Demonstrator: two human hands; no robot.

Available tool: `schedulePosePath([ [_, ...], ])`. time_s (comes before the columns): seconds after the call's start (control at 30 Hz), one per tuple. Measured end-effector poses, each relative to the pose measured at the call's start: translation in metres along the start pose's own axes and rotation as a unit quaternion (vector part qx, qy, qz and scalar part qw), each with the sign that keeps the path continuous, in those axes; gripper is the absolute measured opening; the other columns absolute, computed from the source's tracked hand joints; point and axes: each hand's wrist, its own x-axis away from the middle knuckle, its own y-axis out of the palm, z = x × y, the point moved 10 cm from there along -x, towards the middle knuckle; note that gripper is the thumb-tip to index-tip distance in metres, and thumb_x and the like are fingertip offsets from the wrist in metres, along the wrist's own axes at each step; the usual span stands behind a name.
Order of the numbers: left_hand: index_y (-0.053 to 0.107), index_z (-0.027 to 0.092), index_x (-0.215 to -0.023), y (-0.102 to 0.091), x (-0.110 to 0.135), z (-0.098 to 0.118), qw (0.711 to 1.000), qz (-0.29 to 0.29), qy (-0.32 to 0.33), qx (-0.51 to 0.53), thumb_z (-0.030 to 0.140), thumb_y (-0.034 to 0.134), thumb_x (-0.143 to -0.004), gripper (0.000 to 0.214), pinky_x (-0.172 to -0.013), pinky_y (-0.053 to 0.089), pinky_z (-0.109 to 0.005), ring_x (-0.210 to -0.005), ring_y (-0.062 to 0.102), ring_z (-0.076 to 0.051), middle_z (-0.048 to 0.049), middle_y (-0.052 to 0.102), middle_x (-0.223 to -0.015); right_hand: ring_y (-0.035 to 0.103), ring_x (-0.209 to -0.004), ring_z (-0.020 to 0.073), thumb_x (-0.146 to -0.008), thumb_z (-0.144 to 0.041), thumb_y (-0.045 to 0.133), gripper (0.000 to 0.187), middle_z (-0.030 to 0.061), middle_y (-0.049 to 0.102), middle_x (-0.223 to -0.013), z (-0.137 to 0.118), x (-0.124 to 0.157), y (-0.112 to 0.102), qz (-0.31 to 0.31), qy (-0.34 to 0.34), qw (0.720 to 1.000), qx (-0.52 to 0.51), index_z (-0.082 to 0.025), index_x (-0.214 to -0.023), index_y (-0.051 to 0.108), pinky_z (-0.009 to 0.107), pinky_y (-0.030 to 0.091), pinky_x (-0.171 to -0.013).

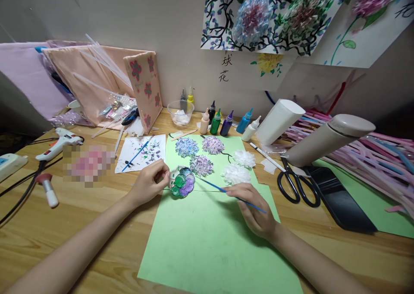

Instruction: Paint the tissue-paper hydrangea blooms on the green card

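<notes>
My left hand (151,182) pinches the left rim of a small flower-shaped paint palette (183,182) smeared with green, purple and white paint. In my right hand (254,205) is a thin blue paintbrush (215,186), its tip pointing left, close to the palette's right side. Beneath both lies green paper (207,238). On the paper's upper part sit a blue paper flower (186,147), two purple ones, including a lower purple flower (202,165), and two white flowers, the nearer white flower (236,174) being larger. Dark painted branch strokes show beside them.
Paint bottles (227,123) line the back, with a clear bowl (180,113) to their left. Scissors (298,186), a black phone-like slab (339,199) and a grey flask (330,138) are at right. A glue gun (60,143) and paint-dabbed paper (140,153) lie left.
</notes>
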Motion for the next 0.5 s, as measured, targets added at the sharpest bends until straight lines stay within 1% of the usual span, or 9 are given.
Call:
schedulePosePath([
  [0.1,0.047,0.019,-0.068,-0.002,0.0,-0.004,1.0,0.009,-0.019,0.008,0.021,0.046,-0.085,0.017,-0.054,0.035,-0.024,-0.057,0.044,-0.012,0.0016,0.05,-0.064,0.059,-0.089,0.0205,-0.089,-0.013,0.039,0.023,0.006,0.064,-0.09,0.015,0.008,-0.025,0.122,0.049,0.991,0.017,-0.023,-0.101,0.057,0.037,0.049,-0.076],
  [0.17,0.046,0.02,-0.068,-0.002,0.0,-0.006,0.999,0.01,-0.031,0.017,0.022,0.046,-0.085,0.017,-0.054,0.035,-0.024,-0.056,0.045,-0.012,0.0017,0.051,-0.063,0.059,-0.085,0.0209,-0.089,-0.014,0.039,0.021,0.0051,0.063,-0.085,0.022,0.011,-0.034,0.165,0.071,0.983,0.029,-0.023,-0.096,0.057,0.038,0.048,-0.074],
  [0.23,0.046,0.02,-0.068,-0.001,-0.001,-0.008,0.999,0.006,-0.04,0.019,0.022,0.046,-0.085,0.017,-0.054,0.036,-0.025,-0.056,0.046,-0.013,0.0017,0.053,-0.062,0.059,-0.084,0.0212,-0.089,-0.015,0.039,0.021,0.0048,0.063,-0.083,0.024,0.01,-0.035,0.166,0.078,0.982,0.037,-0.023,-0.094,0.057,0.039,0.048,-0.074],
  [0.4,0.046,0.02,-0.068,0.0,-0.002,-0.01,0.999,0.001,-0.045,0.02,0.023,0.046,-0.085,0.017,-0.055,0.036,-0.025,-0.056,0.046,-0.013,0.0013,0.054,-0.061,0.059,-0.085,0.0199,-0.089,-0.013,0.038,0.022,0.0052,0.063,-0.086,0.016,0.002,-0.027,0.123,0.059,0.99,0.034,-0.023,-0.097,0.056,0.036,0.049,-0.073],
  [0.5,0.046,0.02,-0.068,0.001,-0.002,-0.01,0.999,-0.002,-0.046,0.021,0.023,0.046,-0.084,0.017,-0.055,0.036,-0.025,-0.055,0.047,-0.013,0.0015,0.055,-0.061,0.06,-0.086,0.0202,-0.089,-0.014,0.039,0.022,0.0053,0.064,-0.087,0.015,0.0,-0.023,0.107,0.065,0.991,0.038,-0.023,-0.099,0.056,0.036,0.049,-0.074],
])
